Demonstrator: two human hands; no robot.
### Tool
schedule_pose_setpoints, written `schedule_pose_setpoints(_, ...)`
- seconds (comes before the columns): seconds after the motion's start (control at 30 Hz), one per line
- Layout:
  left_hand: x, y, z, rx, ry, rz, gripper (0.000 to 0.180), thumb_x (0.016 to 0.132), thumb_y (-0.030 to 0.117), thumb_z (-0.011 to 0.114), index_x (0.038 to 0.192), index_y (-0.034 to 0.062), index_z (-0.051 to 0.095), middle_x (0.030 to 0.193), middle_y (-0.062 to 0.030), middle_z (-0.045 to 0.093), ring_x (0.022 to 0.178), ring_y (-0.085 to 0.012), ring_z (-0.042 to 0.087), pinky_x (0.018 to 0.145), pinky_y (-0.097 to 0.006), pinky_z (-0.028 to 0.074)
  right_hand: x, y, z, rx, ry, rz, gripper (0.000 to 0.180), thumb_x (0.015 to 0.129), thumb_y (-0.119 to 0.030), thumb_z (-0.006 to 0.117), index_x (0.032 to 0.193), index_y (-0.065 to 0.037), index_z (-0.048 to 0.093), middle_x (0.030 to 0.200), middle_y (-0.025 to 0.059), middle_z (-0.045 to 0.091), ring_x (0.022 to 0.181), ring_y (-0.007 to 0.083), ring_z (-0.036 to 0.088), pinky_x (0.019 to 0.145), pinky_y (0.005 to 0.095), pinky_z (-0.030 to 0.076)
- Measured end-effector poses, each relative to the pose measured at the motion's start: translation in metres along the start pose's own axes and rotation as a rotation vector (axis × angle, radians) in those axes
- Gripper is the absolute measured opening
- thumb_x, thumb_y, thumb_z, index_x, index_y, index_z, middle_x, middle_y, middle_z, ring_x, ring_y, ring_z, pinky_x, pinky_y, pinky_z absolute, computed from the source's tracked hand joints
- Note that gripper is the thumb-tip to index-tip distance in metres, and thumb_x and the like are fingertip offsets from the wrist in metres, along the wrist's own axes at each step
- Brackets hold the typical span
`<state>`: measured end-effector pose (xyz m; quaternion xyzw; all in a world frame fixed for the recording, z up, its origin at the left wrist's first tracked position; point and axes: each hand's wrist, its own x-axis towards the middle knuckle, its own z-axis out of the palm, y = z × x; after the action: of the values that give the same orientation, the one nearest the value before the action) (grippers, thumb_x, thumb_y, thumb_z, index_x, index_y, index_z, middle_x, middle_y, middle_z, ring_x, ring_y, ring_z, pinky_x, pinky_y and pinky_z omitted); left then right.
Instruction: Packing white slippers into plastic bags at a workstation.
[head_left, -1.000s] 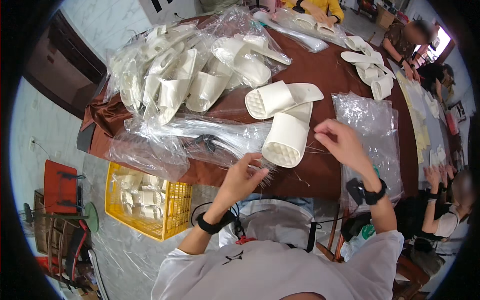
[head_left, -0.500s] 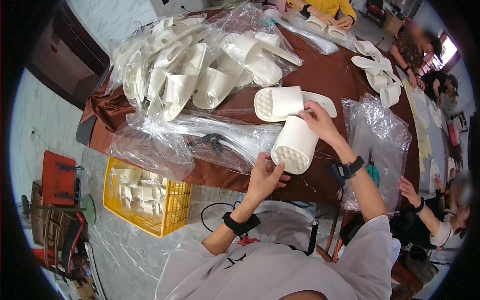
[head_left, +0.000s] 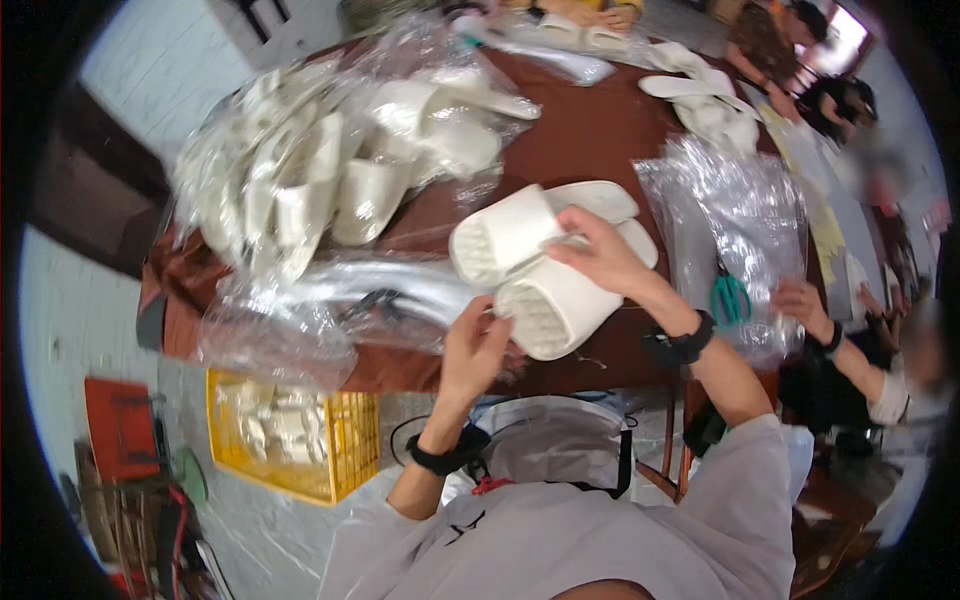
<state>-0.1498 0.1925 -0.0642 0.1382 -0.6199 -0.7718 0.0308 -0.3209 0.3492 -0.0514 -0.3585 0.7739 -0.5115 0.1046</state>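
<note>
Two white slippers lie side by side on the brown-covered table in front of me, toes toward the left. My right hand grips the near slipper around its strap, fingers reaching into the gap beside the far slipper. At the near slipper's bumpy toe end is my left hand, its fingers curled against the edge. Motion blurs the fingertips there. Left of the slippers lies a bundle of clear plastic bags.
Bagged white slippers are heaped at the far left. Flat clear bags and green-handled scissors lie right, near another person's hand. A yellow crate with bagged slippers stands on the floor. Unbagged slippers lie far right.
The near slipper has come down flat beside the other, and both sit further left in view. My hands moved with it. The whole view has shifted as well.
</note>
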Motion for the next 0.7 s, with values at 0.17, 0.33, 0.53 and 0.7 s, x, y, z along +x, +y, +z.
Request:
schedule_pose_setpoints(0.17,-0.012,0.022,0.005,0.004,0.049,0.027,0.032,0.091,0.014,0.053,0.117,-0.0049,0.049,0.081,-0.0093,0.063,0.062,-0.0119,0.061,0.052,-0.024,0.052,-0.004,-0.01,-0.001,0.101,0.114,-0.016,0.022,0.082,-0.015,0.065,0.094,-0.001,0.053,0.091,0.0057,0.056,0.084,0.0118,0.052,0.075,0.0283,0.045)
schedule_pose_setpoints(0.33,-0.021,0.029,0.019,-0.067,-0.012,0.111,0.037,0.093,0.025,0.053,0.116,-0.0034,0.05,0.082,-0.009,0.063,0.064,-0.0121,0.062,0.056,-0.023,0.052,-0.031,-0.049,-0.03,0.232,0.217,0.111,0.022,0.083,-0.014,0.063,0.096,0.0,0.052,0.091,0.0064,0.056,0.082,0.0125,0.053,0.072,0.0284,0.045)
schedule_pose_setpoints(0.53,-0.018,0.028,0.047,-0.007,-0.153,0.114,0.034,0.096,0.026,0.046,0.116,-0.0007,0.051,0.092,-0.0105,0.065,0.075,-0.0142,0.064,0.064,-0.025,0.052,-0.083,-0.05,-0.076,0.271,0.355,0.231,0.022,0.085,-0.014,0.061,0.099,-0.001,0.051,0.095,0.005,0.055,0.084,0.0107,0.052,0.073,0.0263,0.045)
schedule_pose_setpoints(0.7,-0.012,0.015,0.067,0.116,-0.214,0.018,0.028,0.093,0.018,0.053,0.117,0.0034,0.052,0.097,-0.0095,0.064,0.079,-0.0124,0.062,0.065,-0.024,0.051,-0.148,-0.068,-0.115,0.25,0.402,0.219,0.024,0.086,-0.007,0.058,0.107,-0.002,0.048,0.1,0.0039,0.054,0.092,0.0111,0.053,0.081,0.0269,0.045)
